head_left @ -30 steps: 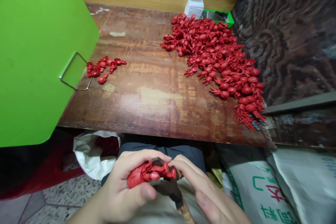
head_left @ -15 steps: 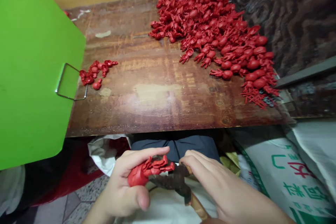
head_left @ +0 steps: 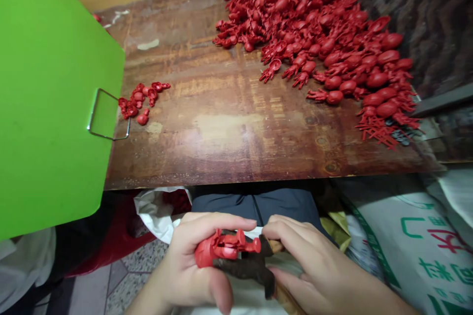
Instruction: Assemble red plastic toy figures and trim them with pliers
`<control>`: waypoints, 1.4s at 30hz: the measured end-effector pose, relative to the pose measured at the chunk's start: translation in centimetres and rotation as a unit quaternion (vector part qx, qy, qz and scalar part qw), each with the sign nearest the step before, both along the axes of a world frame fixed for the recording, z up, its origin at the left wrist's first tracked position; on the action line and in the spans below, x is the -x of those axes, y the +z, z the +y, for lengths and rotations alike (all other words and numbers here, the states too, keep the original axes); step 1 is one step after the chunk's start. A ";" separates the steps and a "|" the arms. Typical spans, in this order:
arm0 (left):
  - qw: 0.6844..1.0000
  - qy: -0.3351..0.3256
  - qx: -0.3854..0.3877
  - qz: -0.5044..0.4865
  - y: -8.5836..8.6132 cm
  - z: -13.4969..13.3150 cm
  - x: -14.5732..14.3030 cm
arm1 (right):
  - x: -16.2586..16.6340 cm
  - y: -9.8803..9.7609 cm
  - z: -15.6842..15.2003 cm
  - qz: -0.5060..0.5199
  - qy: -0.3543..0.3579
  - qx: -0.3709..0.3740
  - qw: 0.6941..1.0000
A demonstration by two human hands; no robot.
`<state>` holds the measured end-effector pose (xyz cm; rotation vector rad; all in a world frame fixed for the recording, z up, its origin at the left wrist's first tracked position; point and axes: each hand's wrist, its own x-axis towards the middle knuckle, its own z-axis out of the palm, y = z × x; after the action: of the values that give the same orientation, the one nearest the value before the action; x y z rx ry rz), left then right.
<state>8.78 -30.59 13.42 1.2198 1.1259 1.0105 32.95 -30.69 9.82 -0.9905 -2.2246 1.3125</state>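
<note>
My left hand (head_left: 199,266) is closed around a red plastic figure piece (head_left: 225,250), with its legs or prongs pointing to the right. Dark metal pliers (head_left: 247,268) lie against this piece, their jaws toward my left palm. Closed around the tan handles (head_left: 286,300) of the pliers is my right hand (head_left: 306,256). Whether the jaws bite into the red piece is hidden by the piece and my fingers. Both hands are over my lap, in front of the table edge.
A large heap of red plastic pieces (head_left: 314,34) covers the table's (head_left: 207,157) back right. A small cluster of red pieces (head_left: 138,98) lies at left, beside a green panel (head_left: 55,108) with a wire handle (head_left: 109,114). Printed sacks (head_left: 399,226) stand at lower right.
The camera view has shifted slightly, so the heap appears further right and higher. My right fingers have curled further around the pliers' handles. My left hand keeps hold of the red piece.
</note>
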 end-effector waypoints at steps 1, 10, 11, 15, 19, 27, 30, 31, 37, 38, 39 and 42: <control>1.000 -0.001 -0.002 0.008 0.0 0.0 0.0 | 0.1 -0.2 -0.1 0.006 -0.006 0.005 1.000; 0.982 -0.023 -0.144 0.120 -1.2 -1.1 0.5 | 0.7 0.0 0.1 0.015 -0.025 0.030 0.999; 0.981 -0.020 -0.153 0.121 -1.3 -1.2 0.5 | 0.8 0.0 0.1 0.018 -0.026 0.036 0.999; 0.985 -0.014 -0.143 0.098 -1.3 -0.9 0.3 | 1.1 0.0 0.0 0.038 -0.026 0.060 0.997; 0.991 -0.028 -0.124 0.037 -0.6 -0.4 0.0 | 1.0 0.0 0.1 0.055 -0.023 0.063 0.996; 0.973 0.020 -0.202 0.108 -0.1 -0.4 -1.1 | 1.8 -0.7 -0.9 0.079 -0.034 -0.023 0.996; 0.967 0.026 -0.212 0.136 -0.4 -0.3 -1.8 | 2.9 -1.2 -1.8 0.073 -0.097 -0.039 0.992; 0.967 0.026 -0.214 0.138 -0.4 -0.3 -2.0 | 3.1 -1.3 -2.0 0.077 -0.104 -0.039 0.991; 0.964 0.036 -0.231 0.130 -0.5 -0.8 -2.7 | 2.9 -2.0 -2.7 0.070 -0.096 -0.074 0.990; 0.963 0.039 -0.232 0.129 -0.6 -0.9 -2.8 | 2.8 -2.1 -2.8 0.069 -0.099 -0.081 0.989; 0.964 0.040 -0.233 0.125 -0.6 -0.9 -2.8 | 2.9 -2.2 -3.0 0.069 -0.102 -0.086 0.989; 0.965 0.031 -0.238 0.104 -0.7 -0.8 -2.8 | 3.1 -2.1 -3.3 0.071 -0.113 -0.096 0.986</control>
<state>11.60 -31.44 12.67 1.7131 1.1210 1.2694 29.88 -34.00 7.68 -1.0092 -2.0204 1.0167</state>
